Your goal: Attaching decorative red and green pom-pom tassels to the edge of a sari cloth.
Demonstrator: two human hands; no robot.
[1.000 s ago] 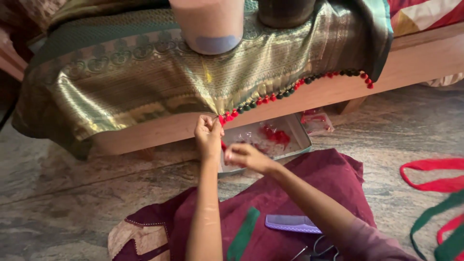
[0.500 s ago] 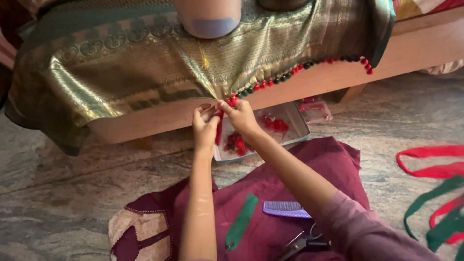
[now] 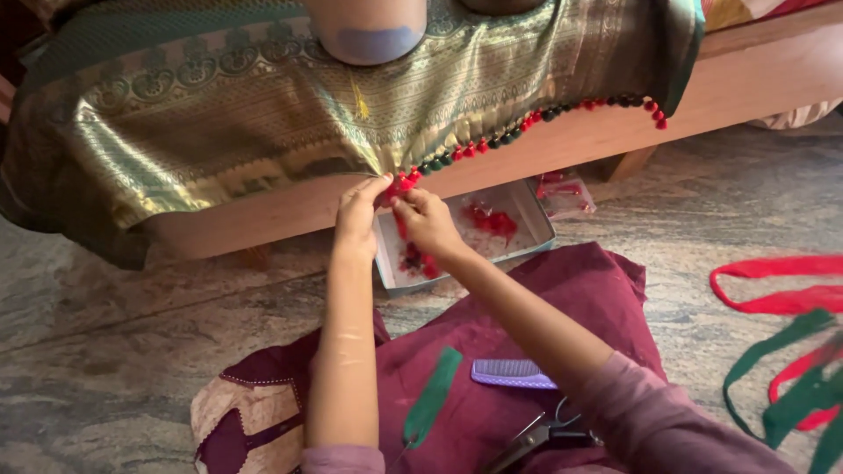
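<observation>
The hem of a green and gold woven fabric (image 3: 263,132), draped over a wooden bed frame (image 3: 562,149), is shown held by both hands. The left hand (image 3: 358,215) is seen with its fingers pressed together on the hem beside the last red tassel (image 3: 402,183); the same tassel is pinched from the other side by the fingers of the right hand (image 3: 426,221). A row of red and dark green tassels (image 3: 536,121) is seen running along the hem to the right. Below the hands, on the stone floor (image 3: 132,351), a shallow grey box (image 3: 527,211) with red thread pieces is placed. A maroon cloth (image 3: 562,307) across the lap carries a green strip (image 3: 432,395), a purple comb (image 3: 512,373) and scissors (image 3: 540,434). Red and green ribbons (image 3: 790,351) lie well apart at the right.
</observation>
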